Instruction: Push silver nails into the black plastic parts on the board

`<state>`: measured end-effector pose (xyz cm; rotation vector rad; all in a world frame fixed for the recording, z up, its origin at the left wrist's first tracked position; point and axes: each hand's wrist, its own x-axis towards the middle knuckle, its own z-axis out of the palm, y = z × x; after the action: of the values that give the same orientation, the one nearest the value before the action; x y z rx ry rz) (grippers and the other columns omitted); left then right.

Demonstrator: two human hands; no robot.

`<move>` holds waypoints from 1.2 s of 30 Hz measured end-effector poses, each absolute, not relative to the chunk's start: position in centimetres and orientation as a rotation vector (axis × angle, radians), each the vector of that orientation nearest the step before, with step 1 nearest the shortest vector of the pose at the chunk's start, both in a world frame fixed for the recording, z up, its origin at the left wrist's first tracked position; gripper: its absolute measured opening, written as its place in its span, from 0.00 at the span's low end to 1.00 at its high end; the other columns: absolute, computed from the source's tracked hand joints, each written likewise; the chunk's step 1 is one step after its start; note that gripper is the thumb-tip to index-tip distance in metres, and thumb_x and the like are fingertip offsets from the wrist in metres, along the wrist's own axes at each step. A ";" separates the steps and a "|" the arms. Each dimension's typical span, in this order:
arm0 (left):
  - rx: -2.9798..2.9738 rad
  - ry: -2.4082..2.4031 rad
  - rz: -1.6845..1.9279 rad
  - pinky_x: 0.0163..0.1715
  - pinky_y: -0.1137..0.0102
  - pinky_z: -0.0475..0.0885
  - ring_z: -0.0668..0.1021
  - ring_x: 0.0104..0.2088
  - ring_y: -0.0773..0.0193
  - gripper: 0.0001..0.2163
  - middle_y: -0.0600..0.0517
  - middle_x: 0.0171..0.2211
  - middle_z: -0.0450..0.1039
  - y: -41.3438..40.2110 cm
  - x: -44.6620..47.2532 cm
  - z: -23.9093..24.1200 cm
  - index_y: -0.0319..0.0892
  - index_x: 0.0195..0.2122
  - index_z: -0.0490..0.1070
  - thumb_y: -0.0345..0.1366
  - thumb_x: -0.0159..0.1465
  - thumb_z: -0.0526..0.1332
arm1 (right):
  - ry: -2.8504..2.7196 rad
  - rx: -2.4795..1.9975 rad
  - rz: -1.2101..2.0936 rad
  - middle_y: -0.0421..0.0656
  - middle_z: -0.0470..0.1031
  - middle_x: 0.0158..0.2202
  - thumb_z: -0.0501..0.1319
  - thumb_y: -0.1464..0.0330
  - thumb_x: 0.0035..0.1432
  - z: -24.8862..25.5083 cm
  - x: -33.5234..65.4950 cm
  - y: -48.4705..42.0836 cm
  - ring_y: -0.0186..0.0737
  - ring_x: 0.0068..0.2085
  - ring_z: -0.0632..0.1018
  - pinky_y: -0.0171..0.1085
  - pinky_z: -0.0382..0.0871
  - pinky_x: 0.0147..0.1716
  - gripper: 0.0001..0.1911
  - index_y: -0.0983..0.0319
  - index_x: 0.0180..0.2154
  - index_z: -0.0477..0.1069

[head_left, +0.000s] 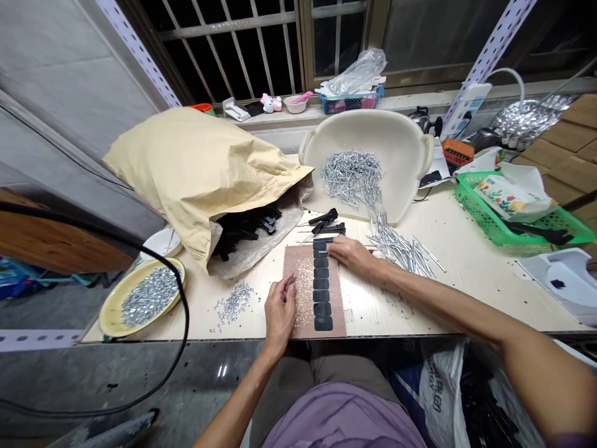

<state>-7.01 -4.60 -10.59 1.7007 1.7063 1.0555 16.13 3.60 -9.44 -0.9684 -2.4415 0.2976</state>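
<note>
A brown board [305,323] lies at the near edge of the table, with a column of black rounded-square pieces [322,284] along its right half. Pale specks are scattered over its left half. My left hand [278,314] is over the board's left edge, thumb and fingertips pinched; whatever is between them is too small to name. At the column's far end, the closed fingers of my right hand [351,254] touch the upper black pieces and partly hide them. Just beyond lie black plastic parts [326,218] with thin metal rods. Loose long metal pins [405,252] lie beside my right forearm.
A tilted white basin [401,155] holds many metal pins. Left of it, a paper sack [196,162] spills black parts [247,230]. Small metal pieces fill a yellow bowl [105,317]; more are heaped on the table [236,302]. A green basket [485,218] stands right.
</note>
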 end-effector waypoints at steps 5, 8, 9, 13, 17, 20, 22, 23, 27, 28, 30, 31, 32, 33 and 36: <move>1.701 1.698 1.053 0.38 0.68 0.68 0.74 0.37 0.62 0.15 0.47 0.41 0.72 -4.5 -7.0 -10.7 0.42 0.49 0.70 0.38 0.65 0.52 | -2.561 -0.795 0.274 0.43 0.67 0.29 0.47 0.71 0.66 -10.3 16.1 3.1 0.35 0.32 0.67 0.33 0.64 0.29 0.15 0.64 0.31 0.70; 1.702 1.692 1.066 0.40 0.68 0.68 0.74 0.38 0.62 0.15 0.47 0.41 0.72 -4.5 -7.0 -10.7 0.41 0.49 0.70 0.38 0.65 0.52 | -2.562 -0.791 0.266 0.43 0.67 0.29 0.48 0.71 0.66 -10.5 15.8 2.0 0.35 0.33 0.67 0.33 0.64 0.30 0.14 0.64 0.32 0.70; 1.703 1.691 1.069 0.40 0.68 0.68 0.74 0.38 0.62 0.15 0.47 0.40 0.71 -4.5 -7.0 -10.7 0.41 0.50 0.69 0.38 0.65 0.52 | -2.571 -0.785 0.264 0.43 0.67 0.30 0.47 0.72 0.66 -10.4 15.7 1.5 0.35 0.33 0.67 0.33 0.63 0.30 0.14 0.64 0.33 0.70; 1.709 1.688 1.075 0.39 0.68 0.68 0.74 0.37 0.62 0.14 0.47 0.40 0.72 -4.7 -7.0 -10.8 0.42 0.49 0.70 0.38 0.65 0.52 | -2.673 -0.660 0.300 0.43 0.68 0.30 0.46 0.73 0.66 -9.7 15.8 -0.8 0.35 0.34 0.68 0.32 0.63 0.28 0.15 0.64 0.34 0.70; 1.691 1.681 1.104 0.39 0.68 0.68 0.74 0.38 0.62 0.14 0.47 0.41 0.72 -4.9 -7.0 -10.8 0.42 0.49 0.70 0.37 0.65 0.52 | -2.378 -1.091 0.370 0.45 0.68 0.33 0.49 0.70 0.65 -9.7 18.2 -2.3 0.36 0.33 0.69 0.34 0.66 0.30 0.12 0.64 0.36 0.70; 1.666 1.658 1.126 0.39 0.68 0.69 0.74 0.38 0.63 0.14 0.47 0.42 0.71 -4.8 -7.1 -10.8 0.42 0.49 0.70 0.37 0.65 0.52 | -2.240 -1.389 0.331 0.45 0.69 0.34 0.50 0.68 0.65 -10.3 20.6 -3.0 0.37 0.34 0.70 0.36 0.67 0.32 0.11 0.64 0.37 0.70; 1.647 1.647 1.137 0.38 0.68 0.69 0.74 0.37 0.63 0.14 0.47 0.41 0.71 -4.8 -7.0 -10.7 0.42 0.49 0.70 0.37 0.65 0.53 | -2.272 -1.453 0.283 0.45 0.69 0.33 0.51 0.67 0.65 -10.5 21.4 -3.2 0.39 0.34 0.70 0.38 0.67 0.33 0.11 0.63 0.37 0.70; 1.638 1.646 1.145 0.37 0.69 0.69 0.74 0.36 0.64 0.14 0.47 0.41 0.71 -4.8 -6.9 -10.7 0.42 0.49 0.70 0.37 0.65 0.53 | -2.298 -1.459 0.244 0.45 0.70 0.34 0.51 0.66 0.65 -10.4 21.4 -2.9 0.40 0.35 0.70 0.39 0.66 0.34 0.12 0.63 0.37 0.71; 1.621 1.641 1.211 0.34 0.70 0.69 0.74 0.34 0.65 0.13 0.48 0.38 0.71 -5.4 -6.7 -10.7 0.43 0.49 0.70 0.37 0.65 0.53 | -2.385 -1.366 -0.019 0.47 0.72 0.37 0.49 0.65 0.65 -9.2 19.0 0.9 0.43 0.39 0.69 0.41 0.64 0.38 0.14 0.63 0.39 0.72; 1.629 1.641 1.227 0.34 0.71 0.69 0.74 0.34 0.65 0.13 0.48 0.38 0.70 -5.6 -6.8 -10.6 0.43 0.49 0.70 0.37 0.65 0.53 | -2.414 -1.314 -0.077 0.48 0.73 0.39 0.49 0.66 0.65 -9.0 17.9 2.5 0.43 0.40 0.69 0.41 0.63 0.39 0.14 0.63 0.40 0.72; 1.657 1.676 1.262 0.34 0.72 0.69 0.73 0.36 0.65 0.13 0.48 0.38 0.70 -6.0 -7.7 -10.3 0.44 0.48 0.70 0.36 0.66 0.53 | -2.511 -1.177 -0.165 0.47 0.73 0.43 0.49 0.67 0.65 -8.8 15.7 5.9 0.44 0.43 0.68 0.41 0.61 0.39 0.14 0.62 0.45 0.71; 1.677 1.718 1.280 0.34 0.71 0.69 0.73 0.36 0.65 0.12 0.48 0.38 0.70 -6.1 -8.5 -10.2 0.44 0.48 0.70 0.36 0.66 0.53 | -2.568 -1.101 -0.196 0.47 0.73 0.45 0.49 0.68 0.65 -8.9 14.7 7.6 0.45 0.44 0.67 0.41 0.61 0.39 0.14 0.61 0.46 0.70; 1.703 1.780 1.291 0.35 0.71 0.69 0.73 0.37 0.65 0.12 0.49 0.38 0.69 -6.2 -9.5 -10.0 0.44 0.48 0.71 0.36 0.66 0.53 | -2.622 -1.027 -0.221 0.46 0.73 0.46 0.49 0.69 0.65 -9.1 13.8 9.0 0.45 0.45 0.67 0.41 0.60 0.40 0.14 0.60 0.47 0.70; 1.738 1.856 1.288 0.35 0.70 0.68 0.73 0.37 0.64 0.12 0.49 0.37 0.69 -6.2 -10.7 -9.9 0.44 0.47 0.71 0.36 0.66 0.53 | -2.670 -0.961 -0.238 0.45 0.73 0.46 0.50 0.69 0.65 -9.3 13.0 10.2 0.46 0.46 0.66 0.42 0.59 0.40 0.13 0.59 0.47 0.70; 1.922 2.090 1.104 0.37 0.67 0.67 0.71 0.38 0.61 0.11 0.49 0.35 0.69 -6.0 -14.4 -9.8 0.44 0.46 0.72 0.36 0.66 0.53 | -2.761 -0.841 -0.231 0.45 0.75 0.40 0.53 0.69 0.63 -10.3 11.8 12.5 0.47 0.46 0.67 0.44 0.57 0.41 0.10 0.58 0.42 0.72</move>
<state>-14.44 -5.98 -9.79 1.9225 2.0905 1.1043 11.79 12.55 -10.27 -0.8409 -2.7606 -0.2309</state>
